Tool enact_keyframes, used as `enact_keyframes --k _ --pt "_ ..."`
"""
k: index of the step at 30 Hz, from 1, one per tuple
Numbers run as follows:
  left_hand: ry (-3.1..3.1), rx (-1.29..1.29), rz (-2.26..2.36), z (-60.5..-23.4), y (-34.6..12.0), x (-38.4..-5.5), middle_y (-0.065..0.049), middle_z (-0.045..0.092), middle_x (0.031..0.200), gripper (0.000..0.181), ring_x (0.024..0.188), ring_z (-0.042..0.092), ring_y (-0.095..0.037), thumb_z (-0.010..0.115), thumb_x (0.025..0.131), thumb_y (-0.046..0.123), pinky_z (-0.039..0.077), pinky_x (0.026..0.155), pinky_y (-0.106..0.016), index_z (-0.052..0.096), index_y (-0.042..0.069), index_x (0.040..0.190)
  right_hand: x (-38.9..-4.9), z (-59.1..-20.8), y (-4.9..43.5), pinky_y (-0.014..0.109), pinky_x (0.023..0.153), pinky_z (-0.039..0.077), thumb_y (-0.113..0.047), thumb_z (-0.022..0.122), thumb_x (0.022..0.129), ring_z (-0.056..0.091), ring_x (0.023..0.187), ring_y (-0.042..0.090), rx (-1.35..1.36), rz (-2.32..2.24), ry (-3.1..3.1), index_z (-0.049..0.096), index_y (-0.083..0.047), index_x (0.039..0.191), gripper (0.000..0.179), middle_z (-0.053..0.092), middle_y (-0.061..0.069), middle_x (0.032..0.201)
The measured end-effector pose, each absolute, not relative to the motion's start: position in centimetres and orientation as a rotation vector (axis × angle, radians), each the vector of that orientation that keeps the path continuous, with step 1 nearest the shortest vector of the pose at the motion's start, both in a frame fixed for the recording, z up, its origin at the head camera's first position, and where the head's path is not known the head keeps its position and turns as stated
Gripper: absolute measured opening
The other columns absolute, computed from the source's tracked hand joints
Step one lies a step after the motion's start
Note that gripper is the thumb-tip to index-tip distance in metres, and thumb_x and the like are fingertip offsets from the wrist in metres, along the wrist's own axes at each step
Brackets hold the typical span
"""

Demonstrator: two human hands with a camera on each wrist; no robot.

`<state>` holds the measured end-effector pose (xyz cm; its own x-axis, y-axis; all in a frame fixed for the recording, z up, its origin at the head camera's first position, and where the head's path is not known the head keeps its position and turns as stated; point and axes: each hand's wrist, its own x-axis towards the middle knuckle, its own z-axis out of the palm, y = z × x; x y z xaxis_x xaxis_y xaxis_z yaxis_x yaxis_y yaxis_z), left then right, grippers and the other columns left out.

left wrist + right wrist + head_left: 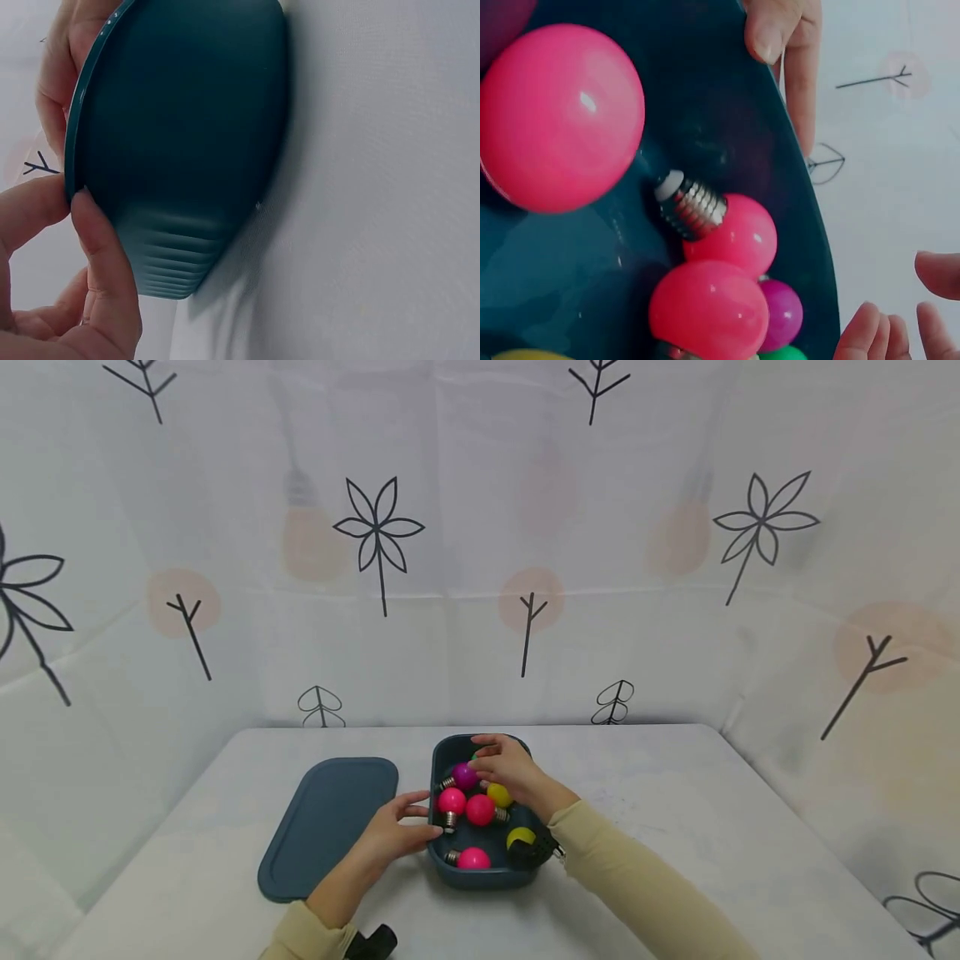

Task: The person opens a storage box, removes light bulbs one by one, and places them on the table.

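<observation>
A deep teal plastic box (487, 881) stands on the table with several coloured light bulbs inside. My left hand (401, 835) pinches the box's left rim between thumb and fingers; in the left wrist view the thumb (97, 225) lies against the outer wall. Over the far right part of the box, my right hand (517, 774) hovers with relaxed fingers, holding no bulb. Near it are a purple bulb (465, 776), a yellow bulb (500, 795) and a partly covered green bulb (784, 353). Pink bulbs (481, 810) lie in the middle and front of the box.
To the left of the box, a flat teal lid (330, 827) lies on the white table (615, 893). Behind the table hangs a pale curtain (450, 652) printed with plants. A second yellow bulb (521, 837) is partly hidden by the black right wrist camera (531, 853).
</observation>
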<state>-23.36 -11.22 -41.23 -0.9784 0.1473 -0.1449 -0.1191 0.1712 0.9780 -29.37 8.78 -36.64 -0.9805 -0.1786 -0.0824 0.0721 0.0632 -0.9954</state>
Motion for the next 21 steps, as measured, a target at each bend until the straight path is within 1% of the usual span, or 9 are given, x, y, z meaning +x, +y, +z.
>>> enact_keyframes --k 6,11,13,21 --pt "2.223 0.035 1.891 -41.4 -10.9 -23.4 -0.016 0.050 0.114 0.068 0.076 0.059 -0.018 0.076 0.076 0.007 0.054 0.070 -0.032 0.043 0.005 0.136 -29.6 -36.6 9.3 0.045 0.092 0.044 0.006 0.059 0.087 0.054 0.095 0.033 -0.112 -1.990 2.176 0.046 0.006 0.128 0.044 0.047 0.022 0.110" --pt "2.220 0.047 1.873 -41.4 -10.5 -23.3 -0.016 0.049 0.114 0.071 0.076 0.059 -0.017 0.078 0.075 0.008 0.054 0.070 -0.031 0.042 0.005 0.137 -29.8 -36.7 9.8 0.045 0.092 0.045 0.005 0.059 0.087 0.056 0.099 0.033 -0.135 -1.910 2.218 0.048 0.005 0.128 0.043 0.048 0.026 0.120" --pt "2.216 0.059 1.870 -41.3 -10.4 -23.2 -0.015 0.049 0.113 0.071 0.076 0.059 -0.017 0.078 0.075 0.008 0.054 0.070 -0.031 0.042 0.005 0.137 -29.9 -36.8 10.0 0.044 0.091 0.046 0.005 0.060 0.087 0.057 0.098 0.032 -0.151 -1.876 2.248 0.049 0.004 0.127 0.042 0.048 0.027 0.121" --pt "2.195 0.071 1.878 -41.2 -10.1 -23.0 -0.014 0.049 0.113 0.071 0.074 0.059 -0.017 0.077 0.075 0.008 0.054 0.069 -0.031 0.042 0.004 0.136 -30.5 -37.3 10.2 0.042 0.087 0.048 0.005 0.063 0.084 0.056 0.093 0.028 -0.243 -1.731 2.340 0.054 0.004 0.122 0.039 0.052 0.025 0.118"
